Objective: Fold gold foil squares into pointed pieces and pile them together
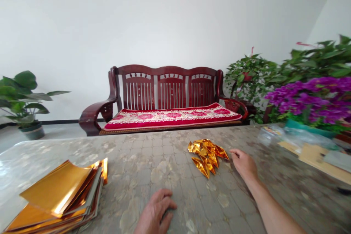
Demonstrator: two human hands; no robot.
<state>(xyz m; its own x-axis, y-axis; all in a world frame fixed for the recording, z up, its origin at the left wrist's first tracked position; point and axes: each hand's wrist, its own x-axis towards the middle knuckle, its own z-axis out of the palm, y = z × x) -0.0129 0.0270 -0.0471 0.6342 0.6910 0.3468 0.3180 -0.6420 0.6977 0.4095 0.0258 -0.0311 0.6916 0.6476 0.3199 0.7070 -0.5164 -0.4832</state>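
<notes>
A small heap of folded gold foil paper pieces point(207, 153), with pointed ends, lies on the table. Just to its right is my right hand point(244, 164), its fingers curled in and a narrow gap between it and the nearest foil tip. Nothing shows in that hand. My left hand point(157, 210) rests low in the middle over the tabletop, fingers loosely bent and apart, holding nothing. On the left lies a stack of flat gold foil paper sheets point(59, 188), unevenly layered, with some greyish undersides showing at the edge.
A patterned cover lies over the table point(131, 175). At its right stand purple flowers point(312, 98) beside clear plastic wrapping point(304, 137) and a tan cardboard piece point(312, 153). Beyond the table is a dark red wooden bench point(170, 84); a potted plant point(31, 129) stands left.
</notes>
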